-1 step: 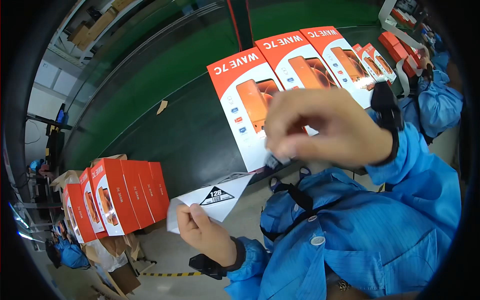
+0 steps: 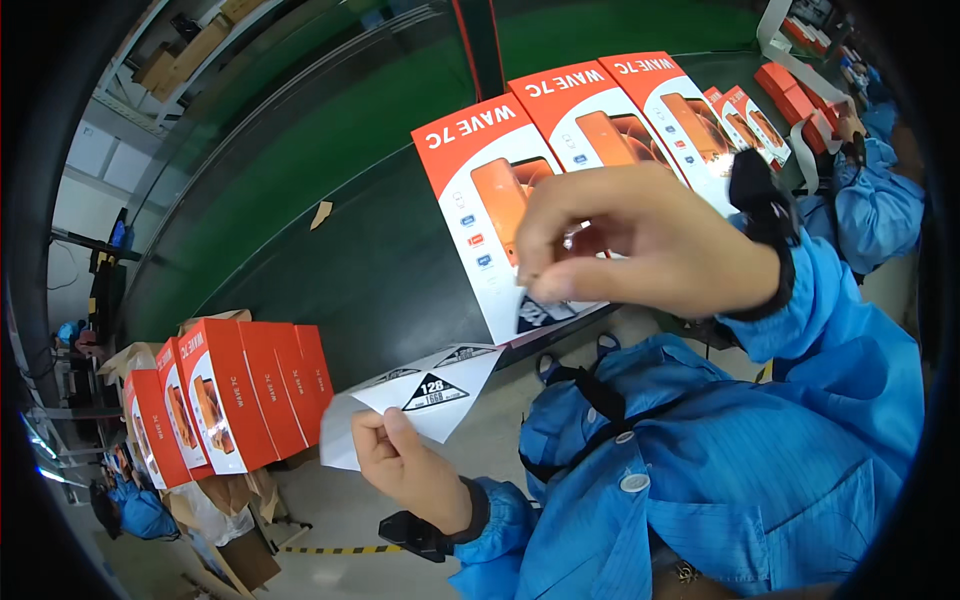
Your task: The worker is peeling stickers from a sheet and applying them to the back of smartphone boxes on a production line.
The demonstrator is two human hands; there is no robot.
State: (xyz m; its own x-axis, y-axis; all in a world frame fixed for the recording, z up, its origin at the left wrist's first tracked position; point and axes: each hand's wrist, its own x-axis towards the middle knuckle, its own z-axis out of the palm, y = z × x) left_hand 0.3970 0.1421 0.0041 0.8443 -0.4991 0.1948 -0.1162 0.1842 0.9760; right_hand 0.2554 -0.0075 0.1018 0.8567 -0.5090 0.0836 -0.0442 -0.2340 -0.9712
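My left hand (image 2: 415,468) pinches the near edge of a white sticker sheet (image 2: 350,445) between thumb and fingers. Black triangular stickers (image 2: 437,391) show on that sheet. In my right hand (image 2: 650,240), thumb and fingertips close on one loose black triangular sticker (image 2: 537,316). It is over the lower end of a white and orange phone box (image 2: 498,305); whether it touches the box I cannot tell. Two more such boxes (image 2: 570,85) lie beside it in a row to the right, partly hidden by my right hand.
Several orange and white boxes (image 2: 260,390) stand stacked at the left. Smaller-looking boxes (image 2: 752,125) lie farther along the dark green bench (image 2: 390,270). A brown scrap (image 2: 321,215) rests on the bench. At the far right another person in a blue sleeve (image 2: 880,210) is near orange boxes.
My right hand has shifted slightly left, and more of the black sticker in it shows. The sheet in my left hand has flattened a little, showing more stickers.
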